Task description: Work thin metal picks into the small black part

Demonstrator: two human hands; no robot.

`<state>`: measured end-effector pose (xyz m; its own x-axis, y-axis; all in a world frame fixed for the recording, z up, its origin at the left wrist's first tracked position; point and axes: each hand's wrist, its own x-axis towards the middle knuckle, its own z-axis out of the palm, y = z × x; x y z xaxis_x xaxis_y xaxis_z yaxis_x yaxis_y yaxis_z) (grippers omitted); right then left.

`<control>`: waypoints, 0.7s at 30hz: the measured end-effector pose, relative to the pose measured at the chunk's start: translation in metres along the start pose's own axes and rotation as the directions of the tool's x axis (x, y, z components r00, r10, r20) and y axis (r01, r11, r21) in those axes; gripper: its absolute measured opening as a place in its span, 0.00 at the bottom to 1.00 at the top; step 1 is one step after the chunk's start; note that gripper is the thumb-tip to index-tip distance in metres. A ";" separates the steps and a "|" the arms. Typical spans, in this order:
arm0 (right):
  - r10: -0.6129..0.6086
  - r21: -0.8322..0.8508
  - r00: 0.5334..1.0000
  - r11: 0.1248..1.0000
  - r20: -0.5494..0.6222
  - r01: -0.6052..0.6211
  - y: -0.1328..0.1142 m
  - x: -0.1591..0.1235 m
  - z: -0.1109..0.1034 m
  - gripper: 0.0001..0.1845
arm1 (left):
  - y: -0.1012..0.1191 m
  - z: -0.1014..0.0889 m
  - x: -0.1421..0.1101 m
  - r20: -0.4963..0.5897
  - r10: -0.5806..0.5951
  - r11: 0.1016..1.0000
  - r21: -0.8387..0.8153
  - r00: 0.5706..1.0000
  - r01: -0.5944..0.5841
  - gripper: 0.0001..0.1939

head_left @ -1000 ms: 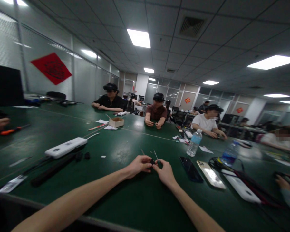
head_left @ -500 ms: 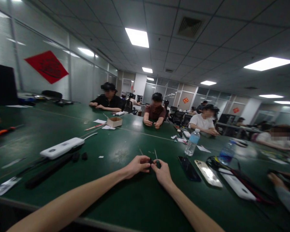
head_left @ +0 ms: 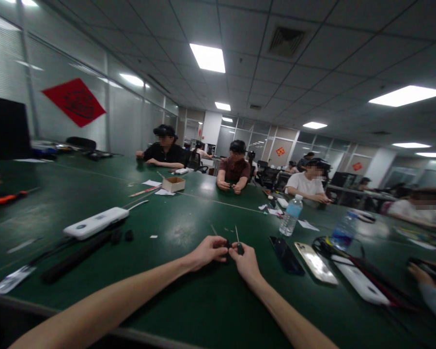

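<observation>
My left hand (head_left: 207,253) pinches a small black part (head_left: 225,244) between thumb and fingers, close to the fingertips of my right hand (head_left: 245,261). My right hand holds a slim tool with a dark handle (head_left: 240,248) and a thin metal shaft pointing up and away from me, probably a small screwdriver. The fingers partly hide the black part, so its shape is hard to tell. A thin pin or rod (head_left: 214,230) shows just beyond my left hand. Both hands are over the green workbench (head_left: 181,286).
A white power bank (head_left: 96,223) and a black bar (head_left: 76,257) lie to my left. Phones (head_left: 285,255) and a water bottle (head_left: 290,215) stand to my right. Co-workers sit around the bench, with a cardboard box (head_left: 173,184) farther along.
My hands have drawn slightly apart, and the thin tool shaft in my right hand now shows more clearly. The whole view has shifted slightly as my head moved.
</observation>
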<state>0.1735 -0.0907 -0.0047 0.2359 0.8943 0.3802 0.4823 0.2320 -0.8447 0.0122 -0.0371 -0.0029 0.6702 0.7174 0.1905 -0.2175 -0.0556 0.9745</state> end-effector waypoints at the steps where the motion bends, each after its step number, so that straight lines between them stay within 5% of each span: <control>1: 0.009 0.004 1.000 1.000 -0.001 -0.009 0.000 0.000 0.000 0.13 | 0.000 -0.001 0.000 0.000 -0.003 1.000 0.004 1.000 0.003 0.19; 15: -0.009 0.026 0.994 1.000 0.112 0.006 -0.004 -0.002 -0.012 0.13 | 0.010 0.001 -0.005 0.085 -0.026 0.988 0.156 0.996 0.012 0.14; 21: -0.092 0.051 0.984 0.995 0.153 0.086 -0.015 0.001 -0.017 0.15 | 0.017 0.005 -0.006 0.137 -0.019 0.998 0.062 0.990 0.010 0.16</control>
<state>0.1806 -0.0997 0.0144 0.0588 0.9169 0.3947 0.4573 0.3267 -0.8271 0.0083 -0.0457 0.0133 0.7649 0.6165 0.1867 -0.1662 -0.0912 0.9819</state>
